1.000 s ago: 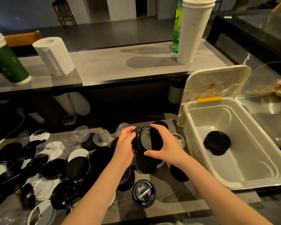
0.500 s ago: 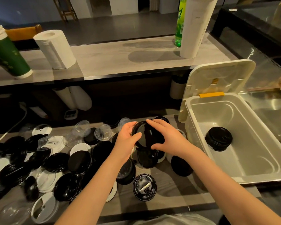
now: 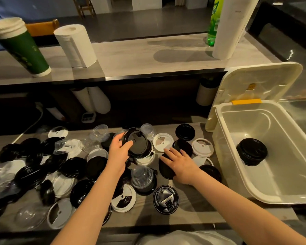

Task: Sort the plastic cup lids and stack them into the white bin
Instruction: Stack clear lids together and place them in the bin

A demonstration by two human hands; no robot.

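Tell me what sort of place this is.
Probably a café or drinks counter: loose takeaway cup lids cover the worktop, tall stacks of paper cups stand on the upper counter, beside a paper towel roll.

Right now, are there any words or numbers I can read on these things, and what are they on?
None can be read.
Black lid nearest the table's front edge: raised print around its rim, too small.
Green bottle: label blurred.
Green cup: faint pattern, no clear words.

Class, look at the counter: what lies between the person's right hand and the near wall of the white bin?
In the head view, between the right hand and the white bin lie two white lids and a black lid on the counter.
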